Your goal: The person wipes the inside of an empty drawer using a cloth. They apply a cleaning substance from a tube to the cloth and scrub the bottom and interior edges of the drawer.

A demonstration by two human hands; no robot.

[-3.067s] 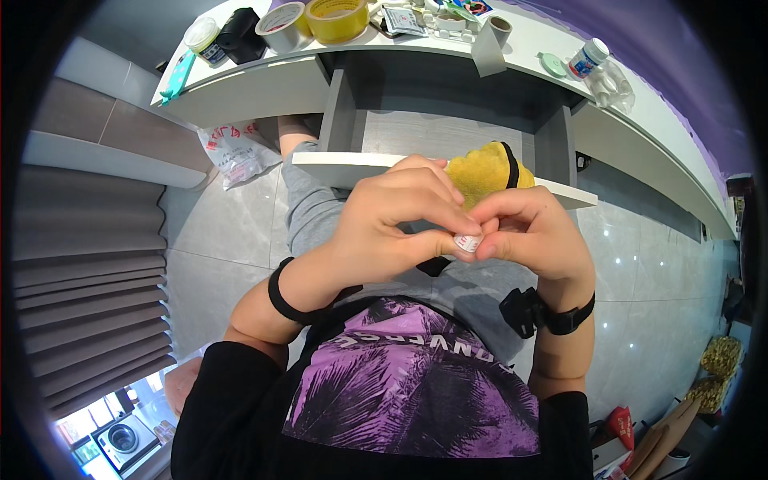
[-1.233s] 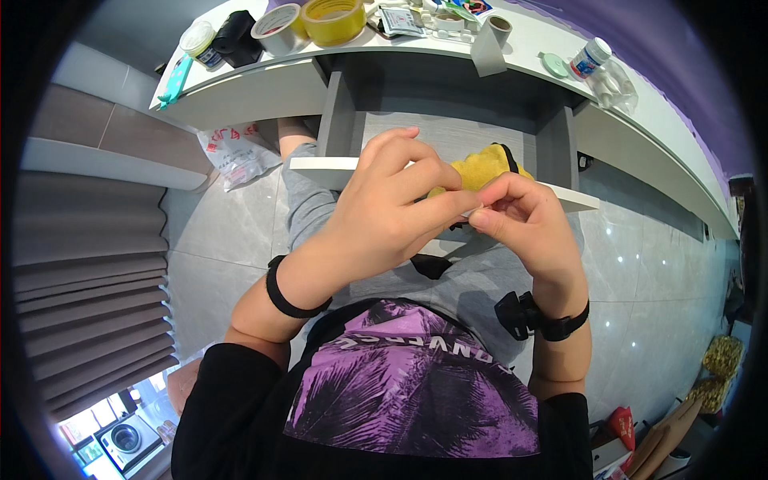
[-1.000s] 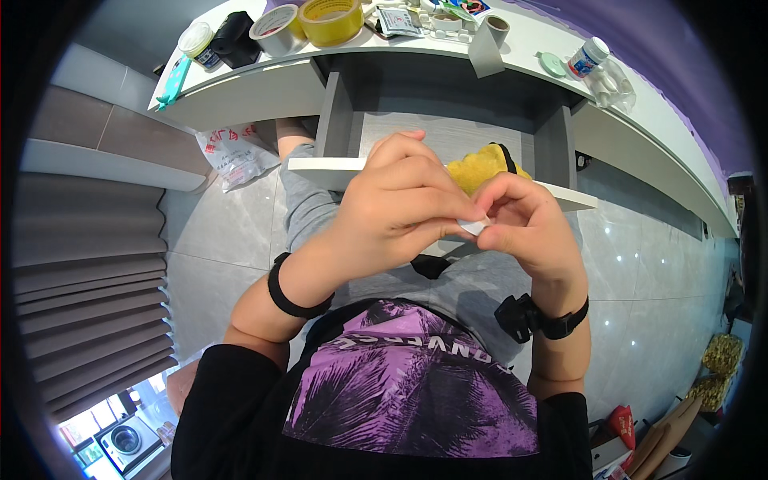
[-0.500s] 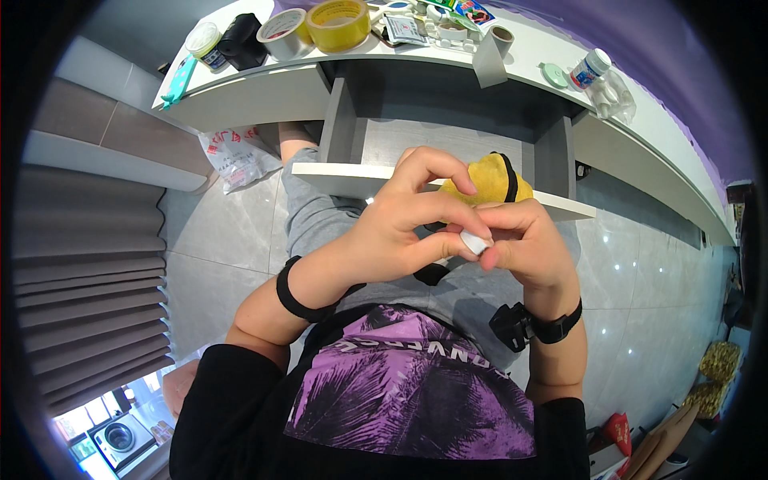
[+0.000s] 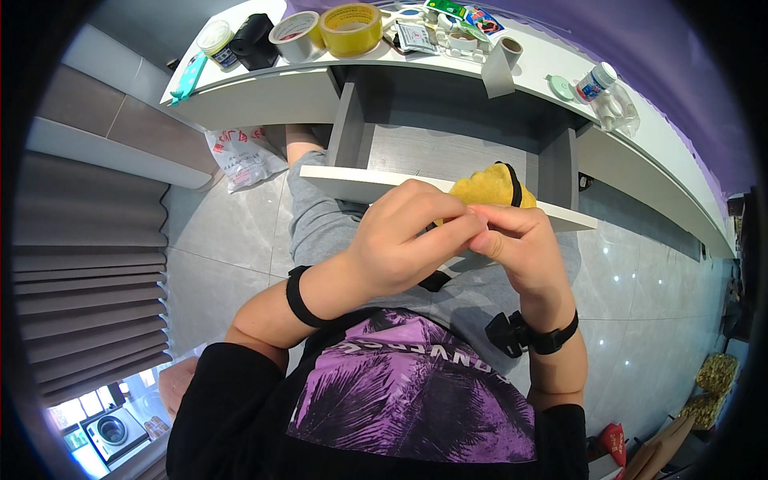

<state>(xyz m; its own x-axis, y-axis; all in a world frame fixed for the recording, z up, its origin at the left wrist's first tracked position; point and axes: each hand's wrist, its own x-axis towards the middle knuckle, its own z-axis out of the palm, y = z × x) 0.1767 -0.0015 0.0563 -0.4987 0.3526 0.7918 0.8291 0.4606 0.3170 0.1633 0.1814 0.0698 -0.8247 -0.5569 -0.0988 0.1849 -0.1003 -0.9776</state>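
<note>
Over my lap, my left hand [image 5: 408, 236] and my right hand [image 5: 524, 248] meet with their fingertips pinched together. Whatever is between the fingers is covered by them at this moment. Just beyond the hands, a yellow fuzzy cloth item [image 5: 486, 187] with a black edge band lies over the front panel of a pulled-out drawer [image 5: 352, 182]. Part of that item is hidden behind my fingers. A black strap circles my left wrist, and a strap with a small black device sits at my right wrist.
On the white desk stand a lidded jar [image 5: 216, 40], a black case [image 5: 254, 42], a silvery tape roll [image 5: 300, 40], a yellow tape roll [image 5: 350, 32], a small paper roll [image 5: 504, 62] and a white-capped bottle [image 5: 594, 82]. A plastic bag [image 5: 244, 156] lies on the floor left of my leg.
The small white object that showed between my fingertips is now covered. My left fingers have lowered and closed in against the right ones. The view has shifted slightly.
</note>
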